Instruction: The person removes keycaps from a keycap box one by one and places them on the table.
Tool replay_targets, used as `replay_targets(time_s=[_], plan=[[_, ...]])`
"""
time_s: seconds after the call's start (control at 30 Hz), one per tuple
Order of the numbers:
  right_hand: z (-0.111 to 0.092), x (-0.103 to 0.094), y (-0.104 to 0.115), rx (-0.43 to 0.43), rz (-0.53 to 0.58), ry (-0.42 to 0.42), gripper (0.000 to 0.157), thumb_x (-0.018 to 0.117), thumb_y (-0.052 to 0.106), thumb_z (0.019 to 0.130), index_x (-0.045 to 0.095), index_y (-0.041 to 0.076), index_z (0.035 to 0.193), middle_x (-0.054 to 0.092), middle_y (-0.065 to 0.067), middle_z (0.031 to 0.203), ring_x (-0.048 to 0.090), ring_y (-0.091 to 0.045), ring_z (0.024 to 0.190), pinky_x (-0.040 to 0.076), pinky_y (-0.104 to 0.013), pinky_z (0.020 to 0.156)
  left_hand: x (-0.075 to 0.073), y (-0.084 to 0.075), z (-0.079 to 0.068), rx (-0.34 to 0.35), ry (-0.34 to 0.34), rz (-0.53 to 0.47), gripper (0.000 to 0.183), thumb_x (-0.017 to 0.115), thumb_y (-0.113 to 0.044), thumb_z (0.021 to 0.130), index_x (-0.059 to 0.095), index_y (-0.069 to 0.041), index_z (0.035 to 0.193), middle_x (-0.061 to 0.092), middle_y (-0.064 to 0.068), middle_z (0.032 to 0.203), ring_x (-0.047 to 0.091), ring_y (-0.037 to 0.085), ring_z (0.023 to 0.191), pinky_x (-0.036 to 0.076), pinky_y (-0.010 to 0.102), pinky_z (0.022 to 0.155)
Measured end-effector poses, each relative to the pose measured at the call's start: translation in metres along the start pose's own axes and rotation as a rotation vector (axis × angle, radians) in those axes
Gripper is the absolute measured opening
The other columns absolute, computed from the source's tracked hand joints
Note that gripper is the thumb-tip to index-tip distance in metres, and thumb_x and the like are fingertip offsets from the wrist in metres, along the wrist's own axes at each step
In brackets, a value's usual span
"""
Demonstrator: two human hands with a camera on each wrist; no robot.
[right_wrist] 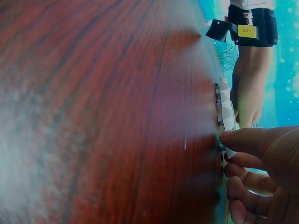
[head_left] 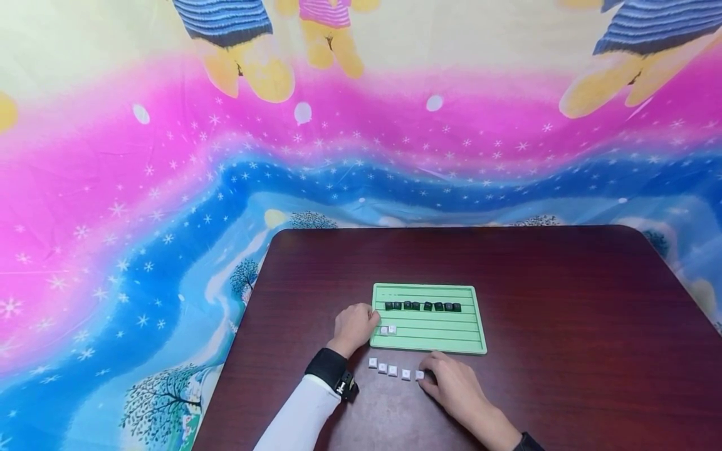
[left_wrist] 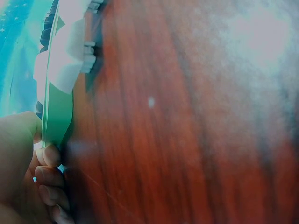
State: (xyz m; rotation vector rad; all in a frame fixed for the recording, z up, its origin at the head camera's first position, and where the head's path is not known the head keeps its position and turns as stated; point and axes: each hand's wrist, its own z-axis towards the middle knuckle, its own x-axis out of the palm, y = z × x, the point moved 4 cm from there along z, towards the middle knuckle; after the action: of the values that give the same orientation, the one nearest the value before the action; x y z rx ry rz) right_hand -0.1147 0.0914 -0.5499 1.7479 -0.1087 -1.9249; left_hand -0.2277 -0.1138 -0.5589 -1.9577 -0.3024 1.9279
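A light green ridged tray [head_left: 434,341] lies on the table, with a row of several black keycaps [head_left: 427,306] on its upper part. Two white keycaps [head_left: 388,330] sit in a lower row near its left side. My left hand [head_left: 352,327] grips the tray's left edge; in the left wrist view the thumb and curled fingers [left_wrist: 49,176] meet at the green rim. In front of the tray, several white keycaps [head_left: 392,371] form a loose row. With thumb and forefinger, my right hand [head_left: 454,383] pinches the rightmost white keycap [head_left: 420,375], partly hidden by the fingers.
The dark reddish wooden table [head_left: 564,313] extends right and left of the tray. Behind it hangs a colourful printed cloth [head_left: 395,138]. A black band with a small device [head_left: 333,371] circles the left wrist.
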Motion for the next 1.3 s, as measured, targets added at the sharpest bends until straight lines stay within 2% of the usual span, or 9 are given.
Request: replay_targets(time_s=[0.37,0.77,1.03,1.3], plan=[[0.000,-0.002,-0.001,0.018,0.010,0.000,0.018,0.085,0.032,0.076,0.073,0.022,0.086,0.063,0.013,0.088,0.063,-0.004,0.077,0.049,-0.027,0.063,0.000,0.000,-0.001,0.005,-0.010,-0.005,0.046,0.053,-0.025,0.094,0.029,-0.020,0.055,0.019,-0.010,0.051,0.019,0.009,0.045,0.018,0.025,0.047],[0.006,-0.008,0.000,0.045,0.041,-0.019,0.019,0.082,0.033,0.080,0.075,0.020,0.092,0.065,0.013,0.088,0.064,-0.005,0.077,0.051,-0.027,0.065,0.000,0.000,0.000,-0.003,-0.007,-0.003,0.046,0.053,-0.025,0.093,0.029,-0.020,0.055,0.020,-0.010,0.052,0.020,0.009,0.046,0.018,0.025,0.047],[0.012,-0.011,0.003,0.009,0.047,-0.070,0.019,0.083,0.031,0.080,0.075,0.019,0.093,0.068,0.010,0.090,0.067,-0.007,0.080,0.052,-0.027,0.068,0.001,0.000,0.000,-0.005,-0.008,-0.008,0.046,0.053,-0.025,0.093,0.029,-0.020,0.055,0.020,-0.009,0.052,0.020,0.009,0.046,0.018,0.025,0.047],[0.023,-0.011,0.007,-0.007,0.055,-0.078,0.018,0.082,0.030,0.081,0.075,0.018,0.092,0.068,0.009,0.087,0.064,-0.006,0.076,0.050,-0.025,0.065,0.001,0.000,0.000,-0.007,-0.006,-0.009,0.046,0.054,-0.024,0.093,0.029,-0.020,0.055,0.019,-0.009,0.052,0.019,0.010,0.046,0.017,0.025,0.047]])
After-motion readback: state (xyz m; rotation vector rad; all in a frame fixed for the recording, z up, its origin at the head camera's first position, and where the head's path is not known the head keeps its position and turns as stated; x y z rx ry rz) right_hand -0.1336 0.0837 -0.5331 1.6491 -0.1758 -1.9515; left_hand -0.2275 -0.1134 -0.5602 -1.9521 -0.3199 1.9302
